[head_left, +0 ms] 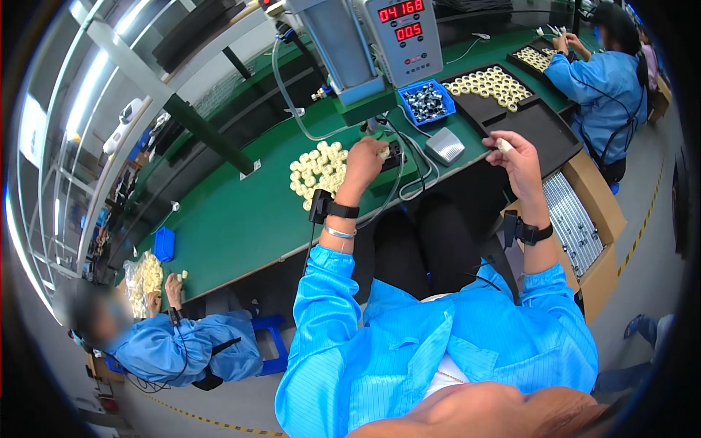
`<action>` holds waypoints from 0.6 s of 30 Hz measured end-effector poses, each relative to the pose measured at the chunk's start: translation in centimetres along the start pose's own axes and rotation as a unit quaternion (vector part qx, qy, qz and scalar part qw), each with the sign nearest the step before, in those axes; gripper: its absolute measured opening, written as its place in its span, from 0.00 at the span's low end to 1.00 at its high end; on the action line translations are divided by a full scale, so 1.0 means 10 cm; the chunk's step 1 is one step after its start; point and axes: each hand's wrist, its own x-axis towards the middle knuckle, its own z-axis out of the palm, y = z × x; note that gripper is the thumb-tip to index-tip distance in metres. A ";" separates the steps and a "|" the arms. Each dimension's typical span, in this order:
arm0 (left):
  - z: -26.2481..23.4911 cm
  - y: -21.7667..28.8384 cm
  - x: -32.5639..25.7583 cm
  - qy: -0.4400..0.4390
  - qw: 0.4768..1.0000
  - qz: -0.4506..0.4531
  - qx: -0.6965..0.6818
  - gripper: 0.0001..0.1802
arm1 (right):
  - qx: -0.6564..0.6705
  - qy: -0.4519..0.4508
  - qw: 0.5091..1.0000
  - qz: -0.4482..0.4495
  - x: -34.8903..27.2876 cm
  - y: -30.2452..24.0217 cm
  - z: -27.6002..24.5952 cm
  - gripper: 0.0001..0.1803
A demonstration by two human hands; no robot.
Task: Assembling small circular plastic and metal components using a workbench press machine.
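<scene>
Right hand [521,162]: our fingers pinch a cream piece [504,146], right of the frame's centre.
Left hand [362,162]: at the black fixture [395,155], upper centre; we cannot tell whether its fingers clamp anything.
Cream pile [318,172]: on the green surface [234,219], left of centre.
Handling: we judge pieces light, stiff, slightly slippery.
Hold: we favour outer walls.

Head view: it is looking from the wearer's head, facing down and ahead across the counter [226,223].
Blue jacket [401,358]: it is filling the near foreground, on the wearer's side of the counter.
Left hand [365,160], right hand [521,164]: they are showing farther off, around the counter's near edge.
Floor [219,403]: it is lying below the counter, farther still.
</scene>
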 end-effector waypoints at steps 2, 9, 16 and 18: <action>0.04 -0.01 0.02 -0.002 1.000 0.015 0.008 0.15 | -0.049 0.001 0.999 0.003 0.19 -0.05 0.12 0.14; 0.11 0.29 -0.36 0.009 0.989 0.018 0.144 0.23 | -0.385 -0.138 0.909 -0.079 1.61 0.48 0.39 0.15; -0.01 0.45 -0.48 0.033 0.975 0.007 0.219 0.30 | -0.752 -0.089 0.649 -0.073 2.43 1.31 0.34 0.06; -0.13 0.35 -0.64 0.083 0.972 -0.036 0.215 0.30 | -0.760 -0.095 0.634 -0.107 2.43 1.31 0.39 0.06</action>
